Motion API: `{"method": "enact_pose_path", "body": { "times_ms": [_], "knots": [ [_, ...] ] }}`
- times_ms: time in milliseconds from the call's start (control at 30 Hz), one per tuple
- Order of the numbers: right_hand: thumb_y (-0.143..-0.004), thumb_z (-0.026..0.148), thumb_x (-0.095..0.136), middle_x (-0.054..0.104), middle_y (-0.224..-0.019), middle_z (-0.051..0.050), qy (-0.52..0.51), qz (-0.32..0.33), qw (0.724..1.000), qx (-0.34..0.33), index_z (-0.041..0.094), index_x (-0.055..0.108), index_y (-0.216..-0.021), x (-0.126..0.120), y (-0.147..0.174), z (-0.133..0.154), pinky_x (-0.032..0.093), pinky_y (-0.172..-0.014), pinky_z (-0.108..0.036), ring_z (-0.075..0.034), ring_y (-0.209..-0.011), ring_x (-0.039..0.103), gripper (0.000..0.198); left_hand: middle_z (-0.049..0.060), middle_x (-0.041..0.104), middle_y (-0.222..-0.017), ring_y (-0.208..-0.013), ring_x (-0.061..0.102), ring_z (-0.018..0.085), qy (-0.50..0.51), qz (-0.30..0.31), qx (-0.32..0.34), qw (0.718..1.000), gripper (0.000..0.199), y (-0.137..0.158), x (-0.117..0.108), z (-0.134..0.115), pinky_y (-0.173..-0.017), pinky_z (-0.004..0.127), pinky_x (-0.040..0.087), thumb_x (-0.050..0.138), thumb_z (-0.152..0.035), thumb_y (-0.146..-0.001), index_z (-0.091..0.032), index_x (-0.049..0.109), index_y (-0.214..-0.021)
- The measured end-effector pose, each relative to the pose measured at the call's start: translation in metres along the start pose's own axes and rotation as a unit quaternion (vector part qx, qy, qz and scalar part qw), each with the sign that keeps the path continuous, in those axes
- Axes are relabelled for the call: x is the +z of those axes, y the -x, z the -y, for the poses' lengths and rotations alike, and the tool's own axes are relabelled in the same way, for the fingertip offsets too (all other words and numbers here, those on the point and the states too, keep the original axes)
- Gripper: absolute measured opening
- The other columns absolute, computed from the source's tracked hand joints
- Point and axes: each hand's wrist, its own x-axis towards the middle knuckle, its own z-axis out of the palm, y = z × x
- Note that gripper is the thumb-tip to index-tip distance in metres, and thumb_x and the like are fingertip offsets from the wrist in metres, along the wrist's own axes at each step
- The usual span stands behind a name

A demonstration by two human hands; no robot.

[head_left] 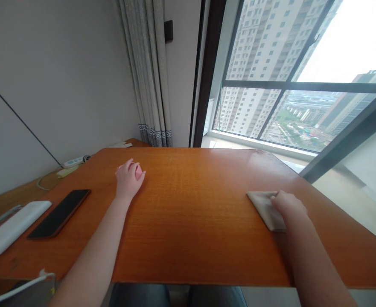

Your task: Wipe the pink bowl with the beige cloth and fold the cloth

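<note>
My left hand (128,177) rests on the far left of the brown wooden table (188,213), its fingers curled over a small pink object (138,171). Most of that object is hidden under the fingers, so its kind does not show. On the right side, a flat grey-beige folded cloth or pouch (264,207) lies on the tabletop. The fingers of my right hand (288,204) are closed at its upper right edge. My right wrist covers part of its right side.
A black phone (59,214) and a white slab-like device (16,226) lie to the left. A white cable (27,285) runs by the near left edge. Behind are a power strip (74,161), a curtain (149,76) and a large window (287,85).
</note>
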Motion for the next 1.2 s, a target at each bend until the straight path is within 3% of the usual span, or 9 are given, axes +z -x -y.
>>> {"method": "enact_pose_path", "body": {
  "times_ms": [167,267,333,433,567,733,867,1067,1200],
  "knots": [
    [-0.083,0.032,0.045,0.054,-0.119,-0.027,0.018,0.021,0.999,-0.046,0.014,0.065,-0.106,0.008,0.038,0.05,0.047,-0.08,-0.051,-0.038,-0.108,0.056,0.035,0.008,0.06,-0.116,-0.109,0.054,0.021,0.173,0.1,0.163,0.966,0.024,0.03,-0.019,-0.096,-0.098,0.037,0.041,0.041,-0.028,-0.089,-0.02,0.058,-0.103],
    [-0.083,0.026,0.047,0.06,-0.102,-0.031,-0.027,0.035,0.971,-0.234,0.005,0.068,-0.091,0.01,0.077,0.106,0.045,-0.08,-0.052,-0.038,-0.098,0.059,0.031,0.006,0.066,-0.094,-0.088,0.061,0.018,0.198,0.22,0.219,0.93,0.025,0.064,-0.026,-0.149,-0.084,0.031,0.048,0.036,-0.025,-0.09,-0.02,0.06,-0.095],
    [-0.083,0.022,0.047,0.064,-0.094,-0.023,-0.065,0.053,0.942,-0.324,0.008,0.069,-0.083,0.013,0.102,0.143,0.046,-0.082,-0.043,-0.029,-0.091,0.061,0.026,0.009,0.063,-0.112,-0.105,0.058,0.02,0.181,0.249,0.225,0.925,0.029,0.084,-0.025,-0.165,-0.092,0.034,0.045,0.037,-0.026,-0.09,-0.019,0.058,-0.109],
    [-0.086,0.023,0.045,0.068,-0.087,-0.006,-0.126,0.082,0.891,-0.428,0.019,0.069,-0.083,0.02,0.124,0.185,0.046,-0.079,-0.026,-0.016,-0.085,0.062,0.024,0.013,0.045,-0.14,-0.13,0.039,0.028,0.103,0.287,0.162,0.939,0.044,0.102,-0.018,-0.152,-0.105,0.045,0.034,0.038,-0.034,-0.09,-0.018,0.047,-0.131],
    [-0.085,0.019,0.042,0.066,-0.101,-0.007,-0.228,0.028,0.858,-0.459,0.018,0.066,-0.099,0.035,0.118,0.2,0.044,-0.086,-0.028,-0.017,-0.093,0.06,0.027,0.008,0.032,-0.149,-0.138,0.026,0.029,-0.012,0.335,0.062,0.94,0.048,0.109,-0.02,-0.085,-0.111,0.053,0.02,0.034,-0.026,-0.087,-0.023,0.044,-0.134],
    [-0.085,0.023,0.046,0.055,-0.124,-0.012,-0.191,-0.038,0.893,-0.406,0.018,0.062,-0.109,0.06,0.091,0.191,0.035,-0.1,-0.036,-0.023,-0.117,0.048,0.028,0.004,0.036,-0.148,-0.137,0.029,0.024,-0.046,0.361,-0.045,0.93,0.043,0.101,-0.049,0.002,-0.111,0.052,0.019,0.032,-0.02,-0.079,-0.024,0.053,-0.116],
    [-0.088,0.033,0.044,0.045,-0.136,-0.015,-0.129,-0.058,0.919,-0.368,0.017,0.053,-0.124,0.073,0.088,0.191,0.023,-0.107,-0.046,-0.029,-0.129,0.034,0.04,0.006,0.043,-0.142,-0.129,0.041,0.026,-0.05,0.321,-0.099,0.94,0.031,0.094,-0.055,0.04,-0.102,0.051,0.031,0.025,-0.029,-0.086,-0.023,0.053,-0.095],
    [-0.089,0.036,0.041,0.046,-0.136,-0.013,-0.115,-0.086,0.919,-0.368,0.019,0.051,-0.124,0.074,0.087,0.196,0.021,-0.107,-0.043,-0.027,-0.128,0.035,0.04,0.016,0.054,-0.129,-0.125,0.041,0.039,-0.111,0.251,-0.134,0.952,0.039,0.074,-0.05,0.01,-0.097,0.063,0.029,0.031,-0.049,-0.086,-0.018,0.055,-0.091],
    [-0.087,0.033,0.044,0.055,-0.122,-0.012,-0.12,-0.112,0.921,-0.354,0.018,0.057,-0.11,0.07,0.082,0.203,0.028,-0.101,-0.038,-0.026,-0.115,0.045,0.03,0.014,0.057,-0.122,-0.114,0.052,0.028,-0.018,0.219,0.017,0.975,0.037,0.045,-0.045,-0.067,-0.095,0.041,0.04,0.034,-0.047,-0.088,-0.018,0.052,-0.102]
  ]
}}
